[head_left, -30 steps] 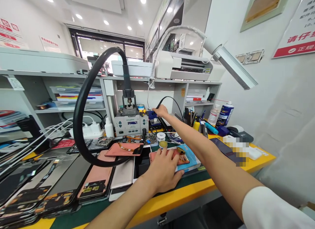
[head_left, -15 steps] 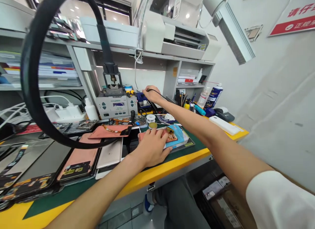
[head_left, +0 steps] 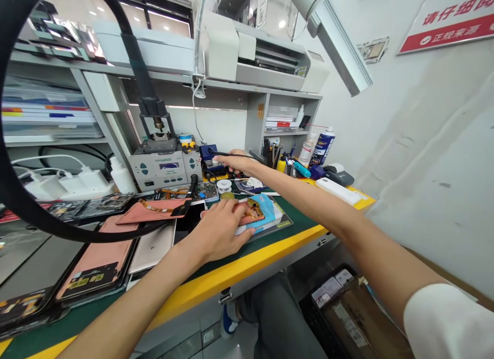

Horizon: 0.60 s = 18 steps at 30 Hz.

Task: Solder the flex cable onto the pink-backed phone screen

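Observation:
My left hand is curled over a pink phone with bared copper-coloured parts, its thumb along the near side. This phone lies on a light-blue sheet on top of a flat pack. At the back of the bench my right hand is closed around a soldering iron, mostly hidden by the fingers, whose black cable runs back over the hand. The iron's tip end points at a blue soldering-iron stand. Just beyond my left fingers sit a solder spool and a small round yellowish tin.
A grey hot-air station stands behind. Phone panels cover the left side, under a thick black hose looping close to the camera. A spray can, bottles and a white box line the right back.
My right hand has lowered toward the blue stand with the iron. My left hand stays on the phone. The whole view has shifted, so the bench appears further left.

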Available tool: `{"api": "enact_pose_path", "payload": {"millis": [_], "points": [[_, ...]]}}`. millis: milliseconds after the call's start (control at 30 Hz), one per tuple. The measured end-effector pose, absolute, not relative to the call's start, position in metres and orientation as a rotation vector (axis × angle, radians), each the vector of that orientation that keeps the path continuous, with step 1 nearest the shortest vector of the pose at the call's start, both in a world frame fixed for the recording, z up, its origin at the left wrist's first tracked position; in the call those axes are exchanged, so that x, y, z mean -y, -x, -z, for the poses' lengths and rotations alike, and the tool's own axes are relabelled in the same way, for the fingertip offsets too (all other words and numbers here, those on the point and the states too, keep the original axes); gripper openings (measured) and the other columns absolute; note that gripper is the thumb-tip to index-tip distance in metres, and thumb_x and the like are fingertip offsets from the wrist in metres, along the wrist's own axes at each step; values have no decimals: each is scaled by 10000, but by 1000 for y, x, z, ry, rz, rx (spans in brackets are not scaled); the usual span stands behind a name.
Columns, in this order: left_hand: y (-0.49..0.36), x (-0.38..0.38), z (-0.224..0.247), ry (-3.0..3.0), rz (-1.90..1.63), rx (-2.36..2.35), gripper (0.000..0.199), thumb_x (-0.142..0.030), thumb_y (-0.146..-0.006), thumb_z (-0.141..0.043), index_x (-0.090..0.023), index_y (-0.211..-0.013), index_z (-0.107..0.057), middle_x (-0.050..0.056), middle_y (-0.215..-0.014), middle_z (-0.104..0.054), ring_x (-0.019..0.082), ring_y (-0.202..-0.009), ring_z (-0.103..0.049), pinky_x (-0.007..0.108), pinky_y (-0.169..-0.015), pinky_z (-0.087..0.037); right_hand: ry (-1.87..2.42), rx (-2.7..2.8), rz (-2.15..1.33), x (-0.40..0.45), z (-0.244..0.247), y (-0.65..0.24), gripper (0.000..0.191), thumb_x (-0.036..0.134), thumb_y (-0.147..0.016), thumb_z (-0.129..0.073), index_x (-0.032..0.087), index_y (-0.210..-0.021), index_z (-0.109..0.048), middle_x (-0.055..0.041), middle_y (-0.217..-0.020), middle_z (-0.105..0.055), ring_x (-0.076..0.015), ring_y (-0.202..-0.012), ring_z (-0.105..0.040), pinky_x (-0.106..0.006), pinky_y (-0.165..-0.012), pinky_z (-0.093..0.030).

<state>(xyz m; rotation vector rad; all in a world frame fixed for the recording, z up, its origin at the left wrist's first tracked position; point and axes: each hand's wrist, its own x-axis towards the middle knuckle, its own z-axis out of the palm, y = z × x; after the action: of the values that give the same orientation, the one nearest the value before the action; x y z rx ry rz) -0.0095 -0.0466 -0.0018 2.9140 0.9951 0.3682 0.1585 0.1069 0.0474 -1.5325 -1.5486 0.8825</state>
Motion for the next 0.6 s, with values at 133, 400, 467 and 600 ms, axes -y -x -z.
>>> {"api": "enact_pose_path", "payload": {"millis": [133, 400, 467, 600], "points": [[8, 48, 0, -2896, -341, -1045, 535, -584, -983, -484, -216, -1351, -609, 153, -1300, -610, 353, -1254, -562, 555, -1084, -482, 1493, 1478, -1120, -77, -48, -166, 308, 440, -940, -724, 158, -989, -611, -78, -965, -688, -35, -488, -412, -172, -363, -282], [7, 50, -3, -2828, -335, -1073, 519, -586, -937, -558, -227, -1311, -592, 120, -1259, -614, 333, -1203, -576, 518, -1028, -505, 1279, 1558, -1335, -16, -49, -190, 219, 324, -929, -748, 134, -915, -641, -45, -875, -693, -24, -438, -375, -167, -341, -230], [9, 47, -4, -2800, -347, -1071, 602, -610, -916, -582, -223, -1376, -550, 123, -1290, -608, 335, -1234, -572, 510, -1040, -507, 1202, 1605, -1335, -7, -48, -201, 188, 307, -959, -704, 129, -909, -667, -35, -826, -697, -31, -424, -394, -170, -339, -246], [15, 42, -8, -2662, -456, -1099, 742, -671, -876, -613, -234, -1457, -462, 113, -1364, -589, 317, -1249, -599, 487, -1058, -517, 1144, 1428, -1397, -10, -49, -213, 212, 297, -990, -656, 111, -899, -699, -15, -724, -675, -43, -437, -457, -160, -347, -285]]}}
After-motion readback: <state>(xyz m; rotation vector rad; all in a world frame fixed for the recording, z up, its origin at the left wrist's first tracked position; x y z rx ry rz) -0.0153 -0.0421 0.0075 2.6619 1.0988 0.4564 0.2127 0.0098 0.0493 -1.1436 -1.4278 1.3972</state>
